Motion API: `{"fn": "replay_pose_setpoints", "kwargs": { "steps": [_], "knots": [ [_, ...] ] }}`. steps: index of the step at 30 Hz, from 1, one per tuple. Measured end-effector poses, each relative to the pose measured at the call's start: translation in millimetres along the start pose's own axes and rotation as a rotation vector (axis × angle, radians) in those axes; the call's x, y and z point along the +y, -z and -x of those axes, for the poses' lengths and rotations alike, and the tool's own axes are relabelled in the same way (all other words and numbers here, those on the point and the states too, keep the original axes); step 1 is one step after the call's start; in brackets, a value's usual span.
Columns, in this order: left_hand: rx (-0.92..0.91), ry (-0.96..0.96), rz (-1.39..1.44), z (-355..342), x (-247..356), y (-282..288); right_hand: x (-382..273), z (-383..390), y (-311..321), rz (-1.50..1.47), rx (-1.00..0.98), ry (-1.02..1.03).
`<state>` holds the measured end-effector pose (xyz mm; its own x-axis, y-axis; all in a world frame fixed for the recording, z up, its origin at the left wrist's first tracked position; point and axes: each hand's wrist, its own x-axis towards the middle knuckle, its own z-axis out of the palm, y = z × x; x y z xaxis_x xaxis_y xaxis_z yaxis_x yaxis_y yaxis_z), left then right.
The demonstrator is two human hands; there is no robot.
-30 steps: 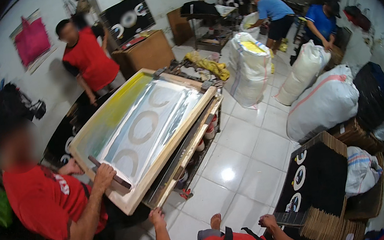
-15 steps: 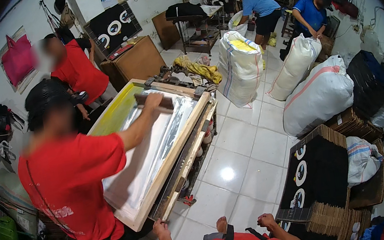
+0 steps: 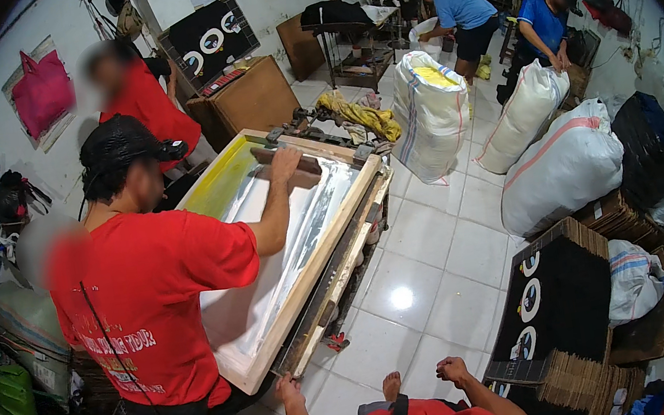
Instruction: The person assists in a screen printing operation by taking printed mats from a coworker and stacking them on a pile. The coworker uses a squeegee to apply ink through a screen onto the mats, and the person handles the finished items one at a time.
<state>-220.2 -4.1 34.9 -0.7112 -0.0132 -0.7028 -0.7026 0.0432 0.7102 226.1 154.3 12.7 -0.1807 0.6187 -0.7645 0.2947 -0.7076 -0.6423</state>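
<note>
My left hand (image 3: 290, 389) is at the near corner of a long wooden-edged board (image 3: 324, 302), its fingers closed on the edge. Over that board lies a wooden screen-printing frame (image 3: 307, 292), slightly offset, with white ink on its mesh and a yellow-green far end. A co-worker in a red shirt (image 3: 153, 292) leans over it from the left, one hand on a brown squeegee (image 3: 306, 175) inside the frame. My right hand (image 3: 452, 370) hangs over the floor with curled fingers, nothing visible in it, nearest to a stack of black printed panels (image 3: 549, 300).
White sacks (image 3: 564, 166) stand along the right side; one sack (image 3: 430, 121) shows yellow contents. Two people in blue (image 3: 465, 6) work at the back. Another person in red (image 3: 152, 101) stands beyond the frame. A yellow cloth (image 3: 362, 116) lies past its far end.
My view has shifted a little, so the scene sits further right. The co-worker's head and torso have moved toward the frame. My hands keep about the same places.
</note>
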Motion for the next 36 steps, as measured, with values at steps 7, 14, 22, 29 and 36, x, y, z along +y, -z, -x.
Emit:
{"fn": "replay_pose_setpoints", "kwargs": {
  "steps": [7, 14, 22, 29, 36],
  "knots": [
    [0.003, 0.017, -0.051, 19.7, 6.3, 0.8, -32.4, 0.2, -32.3, 0.06, -0.075, 0.051],
    [0.012, -0.008, -0.051, 34.4, 15.1, -0.6, -45.4, 0.6, -48.9, 0.05, -0.118, 0.06],
    [0.025, -0.032, -0.018, 39.7, 16.9, 1.1, -47.6, 6.1, -47.4, 0.092, -0.139, 0.069],
    [0.005, -0.092, -0.242, 48.4, 42.9, 2.1, -94.9, 8.0, -106.2, 0.263, -0.273, 0.242],
    [-0.151, -0.11, -0.217, 107.5, 92.2, 29.8, -198.0, 1.0, -222.2, -0.283, -0.386, 0.132]
  ]
}}
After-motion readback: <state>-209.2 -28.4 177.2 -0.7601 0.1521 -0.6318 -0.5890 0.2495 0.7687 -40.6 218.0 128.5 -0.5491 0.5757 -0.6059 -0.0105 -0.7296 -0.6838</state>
